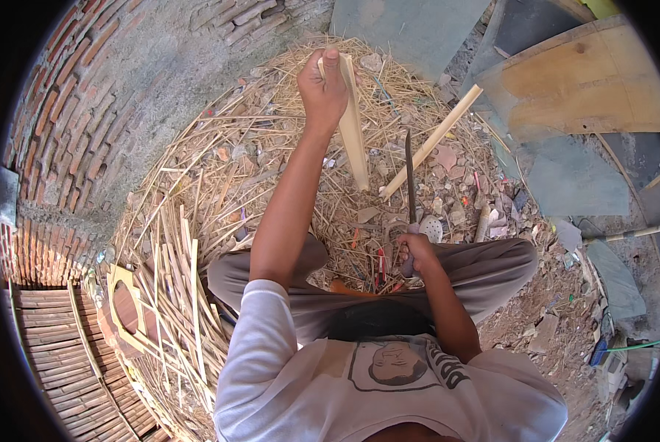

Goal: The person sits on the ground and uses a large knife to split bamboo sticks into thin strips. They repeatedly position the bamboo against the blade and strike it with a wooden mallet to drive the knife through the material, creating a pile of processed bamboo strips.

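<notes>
Raised at the far middle, my left hand (323, 92) is closed round the upper end of a split bamboo piece (353, 132). Its lower end points down to the littered ground. My right hand (416, 254) grips the handle of a machete (410, 180) above my lap, its dark narrow blade pointing up and away. Just beyond the blade, a second pale bamboo piece (440, 138) stands tilted to the right. The lower ends of both bamboo pieces come close together on the ground; whether they touch anything there is hard to see.
Bamboo strips (179, 287) are heaped at my left, beside a slatted bamboo platform (87, 361). A brick wall (72, 118) rises at the far left. Flat grey sheets (573, 177) and a brownish board (587, 81) lie at the right. Rubble and shavings surround my crossed legs.
</notes>
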A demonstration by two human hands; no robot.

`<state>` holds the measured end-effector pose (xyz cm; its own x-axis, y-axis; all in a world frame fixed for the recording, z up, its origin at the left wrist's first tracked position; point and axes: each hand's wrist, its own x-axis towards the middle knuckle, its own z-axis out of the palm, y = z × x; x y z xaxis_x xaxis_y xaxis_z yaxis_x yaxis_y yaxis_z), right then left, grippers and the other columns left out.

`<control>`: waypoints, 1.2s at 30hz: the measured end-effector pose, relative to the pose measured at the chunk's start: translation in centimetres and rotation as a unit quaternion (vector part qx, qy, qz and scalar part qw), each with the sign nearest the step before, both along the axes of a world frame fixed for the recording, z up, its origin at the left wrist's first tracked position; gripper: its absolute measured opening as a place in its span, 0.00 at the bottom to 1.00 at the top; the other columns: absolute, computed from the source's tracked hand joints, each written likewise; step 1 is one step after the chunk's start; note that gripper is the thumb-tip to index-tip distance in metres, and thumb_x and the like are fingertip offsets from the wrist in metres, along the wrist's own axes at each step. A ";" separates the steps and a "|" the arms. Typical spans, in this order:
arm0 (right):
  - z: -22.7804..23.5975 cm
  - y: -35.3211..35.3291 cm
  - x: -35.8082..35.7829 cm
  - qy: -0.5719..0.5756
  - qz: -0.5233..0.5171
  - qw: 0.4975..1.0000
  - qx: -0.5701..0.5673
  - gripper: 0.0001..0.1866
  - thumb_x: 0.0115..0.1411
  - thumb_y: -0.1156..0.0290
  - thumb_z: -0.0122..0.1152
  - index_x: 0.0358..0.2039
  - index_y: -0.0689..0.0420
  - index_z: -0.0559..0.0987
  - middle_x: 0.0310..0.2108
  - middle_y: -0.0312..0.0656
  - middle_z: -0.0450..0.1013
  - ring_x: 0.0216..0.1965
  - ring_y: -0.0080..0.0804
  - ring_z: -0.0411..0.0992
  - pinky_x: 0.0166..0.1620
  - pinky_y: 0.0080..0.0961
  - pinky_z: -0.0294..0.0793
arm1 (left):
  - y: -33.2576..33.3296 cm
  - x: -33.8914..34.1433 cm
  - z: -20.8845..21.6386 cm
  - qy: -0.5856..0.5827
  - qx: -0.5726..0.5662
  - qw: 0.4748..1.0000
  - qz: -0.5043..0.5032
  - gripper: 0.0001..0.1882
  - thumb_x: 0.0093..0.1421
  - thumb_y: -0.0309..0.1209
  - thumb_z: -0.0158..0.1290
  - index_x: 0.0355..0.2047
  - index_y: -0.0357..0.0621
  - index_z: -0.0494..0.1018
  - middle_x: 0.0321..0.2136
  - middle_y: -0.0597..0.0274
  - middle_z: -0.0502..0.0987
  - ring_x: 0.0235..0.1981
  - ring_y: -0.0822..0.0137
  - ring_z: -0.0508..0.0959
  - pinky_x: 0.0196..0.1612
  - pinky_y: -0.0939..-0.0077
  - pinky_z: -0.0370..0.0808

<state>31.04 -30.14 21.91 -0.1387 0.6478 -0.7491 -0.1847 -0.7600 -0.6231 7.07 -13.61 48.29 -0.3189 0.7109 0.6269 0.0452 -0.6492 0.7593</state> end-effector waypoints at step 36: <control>20.3 -2.6 1.3 -0.160 0.091 0.938 0.294 0.11 0.58 0.68 0.63 0.29 0.63 0.73 0.15 0.34 0.67 0.13 0.19 0.64 0.17 0.23 0.62 | 1.7 9.3 -10.5 -0.122 -0.246 0.925 -0.263 0.48 0.59 0.70 0.09 0.31 0.44 0.71 0.18 0.65 0.71 0.22 0.71 0.73 0.28 0.75 0.73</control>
